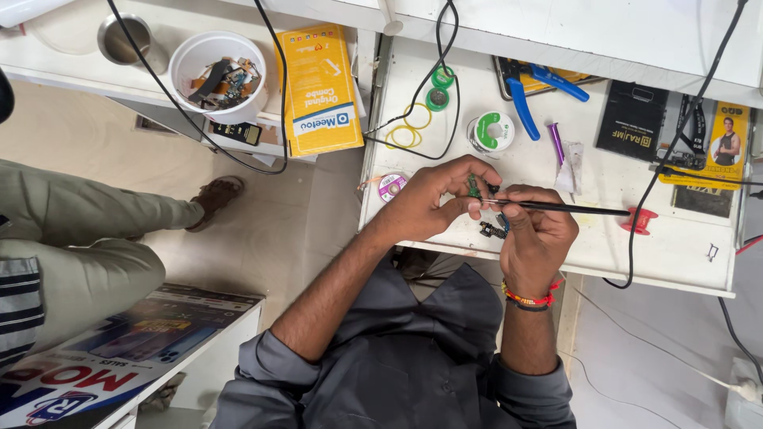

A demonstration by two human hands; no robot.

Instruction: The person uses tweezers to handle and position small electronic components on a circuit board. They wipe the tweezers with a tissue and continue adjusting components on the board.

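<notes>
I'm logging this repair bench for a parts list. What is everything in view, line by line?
White worktable: one, right half.
Small circuit board: one, green, pinched in left hand.
Thin tool: one, black, held in right hand, tip at the board.
Small dark part: one, on table under the hands.
Solder spool: one, white and green.
Cutters: one pair, blue handles.
Rubber bands: several, yellow.
Tape rolls: two, green.
Bowl of parts: one, white, shelf at left.
Yellow box: one.
Metal cup: one.
Another person's legs: left edge.
Left hand; right hand.
</notes>
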